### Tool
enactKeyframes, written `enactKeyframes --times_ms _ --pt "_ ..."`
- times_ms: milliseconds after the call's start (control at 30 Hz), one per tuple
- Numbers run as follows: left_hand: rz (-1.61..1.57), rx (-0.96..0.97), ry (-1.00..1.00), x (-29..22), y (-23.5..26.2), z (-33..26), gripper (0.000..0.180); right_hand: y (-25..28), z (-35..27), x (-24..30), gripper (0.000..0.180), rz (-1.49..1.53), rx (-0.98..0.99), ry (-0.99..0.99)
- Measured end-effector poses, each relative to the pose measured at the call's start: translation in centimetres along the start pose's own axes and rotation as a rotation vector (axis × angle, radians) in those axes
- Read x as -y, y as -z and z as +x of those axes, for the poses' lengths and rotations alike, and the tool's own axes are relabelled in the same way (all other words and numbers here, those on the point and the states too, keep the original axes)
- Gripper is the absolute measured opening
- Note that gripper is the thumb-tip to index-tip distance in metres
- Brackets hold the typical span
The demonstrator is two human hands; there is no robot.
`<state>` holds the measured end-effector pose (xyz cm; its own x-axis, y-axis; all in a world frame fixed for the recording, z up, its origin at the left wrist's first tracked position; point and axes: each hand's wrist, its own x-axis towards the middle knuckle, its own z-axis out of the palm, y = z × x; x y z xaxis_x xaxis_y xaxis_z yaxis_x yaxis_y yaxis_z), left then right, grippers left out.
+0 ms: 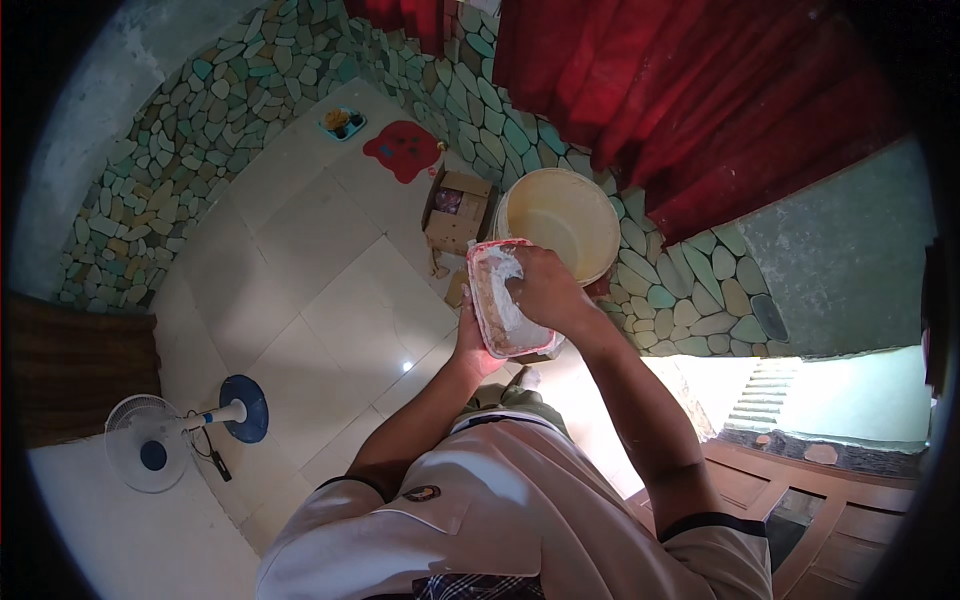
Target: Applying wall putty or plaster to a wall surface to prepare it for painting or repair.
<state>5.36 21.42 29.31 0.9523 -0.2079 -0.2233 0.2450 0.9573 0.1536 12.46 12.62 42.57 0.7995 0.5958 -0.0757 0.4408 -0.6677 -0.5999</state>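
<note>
A rectangular plastic tub [485,300] with a pink rim is tilted in front of me. My left hand [470,345] grips its left side from beneath. Inside the tub, my right hand [545,290] presses on a crumpled white plastic bag [508,268] and the pale material under it. Just beyond the tub stands a big cream bucket [560,215] on the floor against the pebble wall.
An open cardboard box [458,212] sits left of the bucket. A red mat [403,150] and a small teal tray [342,123] lie farther off on the white tiles. A standing fan [165,440] lies at lower left. Red curtains [680,100] hang at the right; wooden doors [800,510] are at lower right.
</note>
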Motion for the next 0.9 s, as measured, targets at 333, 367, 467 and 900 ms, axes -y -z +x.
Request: enactKeyframes --times_ms 333,367,467,900 --pt "-0.539 0.752 -0.010 3.4 4.6 4.0 0.078 -0.8 -0.8 -2.0 0.040 -0.039 0.087 0.077" --pt "-0.302 0.370 0.043 3.4 0.9 3.0 0.077 -0.2 -1.3 -3.8 0.040 -0.042 0.070 0.048" --pt "-0.031 0.002 0.026 3.1 -1.7 2.5 0.072 0.9 -1.4 -3.9 0.038 -0.028 0.044 0.084" --pt "0.033 0.006 -0.016 7.2 -4.9 5.4 0.065 7.6 -2.9 -7.3 0.036 0.564 0.185 -0.117"
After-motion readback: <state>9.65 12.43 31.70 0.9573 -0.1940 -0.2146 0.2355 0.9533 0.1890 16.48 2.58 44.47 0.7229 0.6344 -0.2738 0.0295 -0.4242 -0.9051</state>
